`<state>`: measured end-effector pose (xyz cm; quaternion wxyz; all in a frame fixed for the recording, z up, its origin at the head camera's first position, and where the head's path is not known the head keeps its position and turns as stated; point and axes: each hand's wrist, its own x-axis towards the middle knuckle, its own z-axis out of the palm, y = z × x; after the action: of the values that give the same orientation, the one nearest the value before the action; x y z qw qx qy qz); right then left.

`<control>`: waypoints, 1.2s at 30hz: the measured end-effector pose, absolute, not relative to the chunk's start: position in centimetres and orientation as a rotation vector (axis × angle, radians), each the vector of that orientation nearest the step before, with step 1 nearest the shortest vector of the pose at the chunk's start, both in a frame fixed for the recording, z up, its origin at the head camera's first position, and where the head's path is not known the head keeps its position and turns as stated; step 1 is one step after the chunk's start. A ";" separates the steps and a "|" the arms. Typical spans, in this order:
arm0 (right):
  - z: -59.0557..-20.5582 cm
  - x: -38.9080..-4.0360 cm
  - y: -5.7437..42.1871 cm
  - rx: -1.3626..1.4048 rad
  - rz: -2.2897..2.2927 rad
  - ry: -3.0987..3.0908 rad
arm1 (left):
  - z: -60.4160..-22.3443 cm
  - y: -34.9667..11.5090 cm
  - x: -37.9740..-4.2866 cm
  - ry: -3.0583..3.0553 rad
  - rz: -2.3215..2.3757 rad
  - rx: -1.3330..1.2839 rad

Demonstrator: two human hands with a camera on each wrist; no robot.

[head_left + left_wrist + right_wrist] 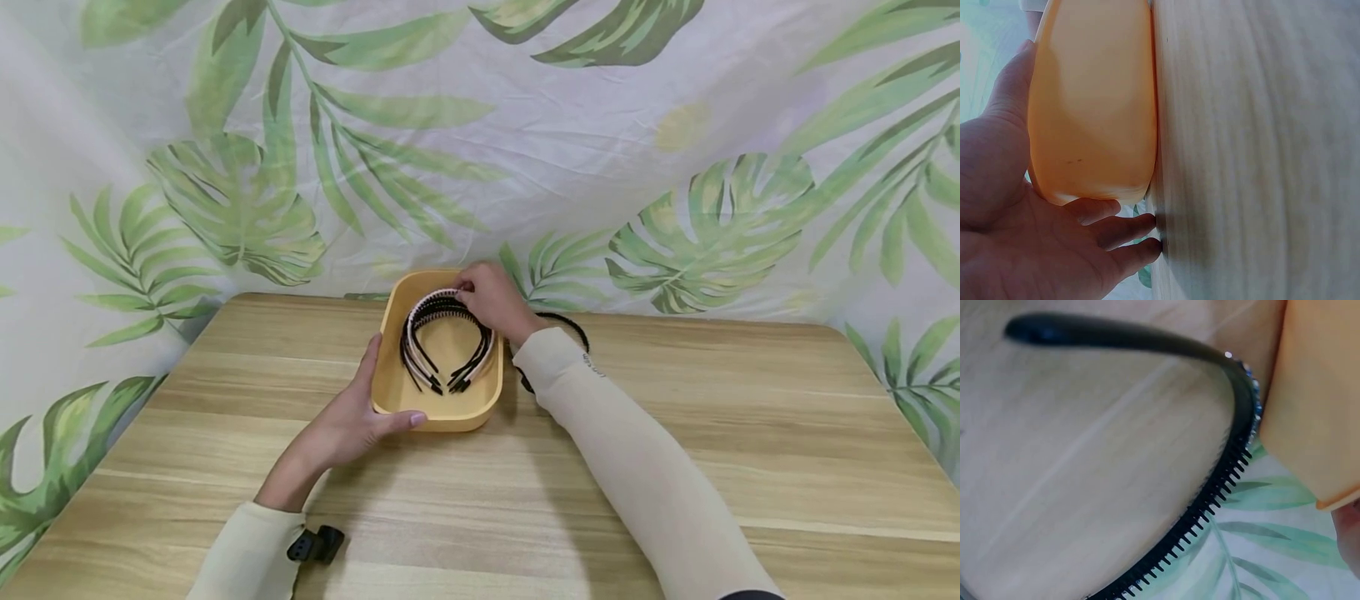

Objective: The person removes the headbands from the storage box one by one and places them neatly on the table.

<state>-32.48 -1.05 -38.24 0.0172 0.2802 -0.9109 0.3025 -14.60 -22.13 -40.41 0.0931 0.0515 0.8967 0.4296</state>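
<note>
A yellow plastic bin (438,423) stands on the table with several thin headbands (480,354) nested in it, black ones and a pale pink one, their tips toward me. My left hand (352,421) holds the bin's left side, thumb over the near rim. From the left wrist view, that hand's fingers (1129,230) lie against the bin's wall. Over the far right rim, my right hand (491,296) pinches the top of the pale headband; the other fingers' grip is partly hidden. Outside the bin, right of it, lies a black toothed headband (1179,544) with sparkling stones.
The wood-grain table (712,417) extends on both sides of the bin. A leaf-patterned cloth (570,150) hangs right behind the table's far edge. On the left sleeve sits a small black device (317,545).
</note>
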 end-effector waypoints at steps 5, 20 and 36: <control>-37.8 -32.5 -0.9 0.877 0.975 -2.842 | -40.3 -22.1 -14.6 2.652 1.286 0.146; -35.7 -31.9 0.6 0.869 1.222 -2.773 | -40.3 -22.0 -14.7 2.672 1.238 0.140; -34.8 -31.0 4.8 0.745 1.342 -2.802 | -40.2 -22.0 -14.6 2.673 1.251 0.154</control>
<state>-31.02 4.85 -34.80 -0.0267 0.2331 -0.8768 0.4198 -14.64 -22.03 -40.22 0.0929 0.0517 0.9006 0.4215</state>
